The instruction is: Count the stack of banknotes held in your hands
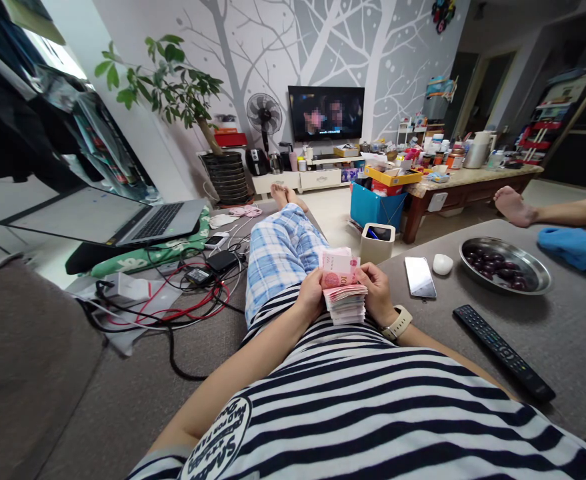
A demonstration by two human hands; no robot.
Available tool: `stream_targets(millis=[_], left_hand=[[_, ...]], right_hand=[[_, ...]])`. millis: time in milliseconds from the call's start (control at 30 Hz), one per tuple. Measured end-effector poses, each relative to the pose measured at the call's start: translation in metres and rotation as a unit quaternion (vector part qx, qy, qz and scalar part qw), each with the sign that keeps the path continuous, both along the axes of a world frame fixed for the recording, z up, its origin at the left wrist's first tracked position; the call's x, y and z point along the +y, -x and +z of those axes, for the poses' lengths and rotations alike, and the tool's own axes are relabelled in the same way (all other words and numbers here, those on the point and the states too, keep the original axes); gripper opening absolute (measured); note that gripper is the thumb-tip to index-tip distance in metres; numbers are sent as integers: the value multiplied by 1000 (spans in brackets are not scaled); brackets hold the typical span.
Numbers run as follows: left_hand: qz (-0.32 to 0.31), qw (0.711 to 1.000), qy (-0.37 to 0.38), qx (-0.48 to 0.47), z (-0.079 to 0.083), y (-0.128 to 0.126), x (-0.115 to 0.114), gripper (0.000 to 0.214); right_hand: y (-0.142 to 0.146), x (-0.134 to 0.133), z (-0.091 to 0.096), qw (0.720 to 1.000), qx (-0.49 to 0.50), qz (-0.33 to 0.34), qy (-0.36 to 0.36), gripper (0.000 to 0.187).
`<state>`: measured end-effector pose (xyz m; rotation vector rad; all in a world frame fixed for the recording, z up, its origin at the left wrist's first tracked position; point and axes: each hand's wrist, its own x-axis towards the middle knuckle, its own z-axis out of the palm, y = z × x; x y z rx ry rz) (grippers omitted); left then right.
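Note:
A thick stack of pink banknotes [345,300] rests above my lap, its lower ends fanned out toward me. My left hand [313,293] is closed on the stack's left edge, the thumb near the top note. From the other side, my right hand [374,288] grips the upper right edge, fingers curled and partly hidden behind the notes. A pale watch [399,323] is strapped round my right wrist. Beneath the hands lies my striped shirt [353,400], and blue checked trousers [273,247] cover my outstretched legs.
On the sofa to my right are a phone [420,277], a white case [442,265], a steel bowl of dark fruit [503,265] and a remote [503,350]. Tangled cables [193,300] and a laptop [157,220] lie left. Another person's foot [515,205] extends from the right.

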<state>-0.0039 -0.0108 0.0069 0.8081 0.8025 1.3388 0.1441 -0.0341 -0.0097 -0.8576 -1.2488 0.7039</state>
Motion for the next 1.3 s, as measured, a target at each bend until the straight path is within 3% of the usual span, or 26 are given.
stream_targets(millis=[267, 667, 900, 1133, 1300], left_hand=[[-26, 1000, -16, 2, 6, -1, -6, 21], [-4, 1000, -14, 11, 4, 1, -3, 10], [-1, 1000, 17, 7, 1, 2, -1, 18], [-55, 998, 12, -20, 0, 3, -1, 22], [-62, 998, 10, -27, 3, 2, -2, 26]], right_hand=[[1, -1, 1, 1000, 14, 5, 7, 30], [1, -3, 4, 1000, 12, -7, -9, 29], [2, 1, -1, 1000, 29, 8, -6, 36], [0, 5, -2, 999, 22, -42, 15, 33], [-1, 5, -3, 1000, -4, -23, 15, 29]])
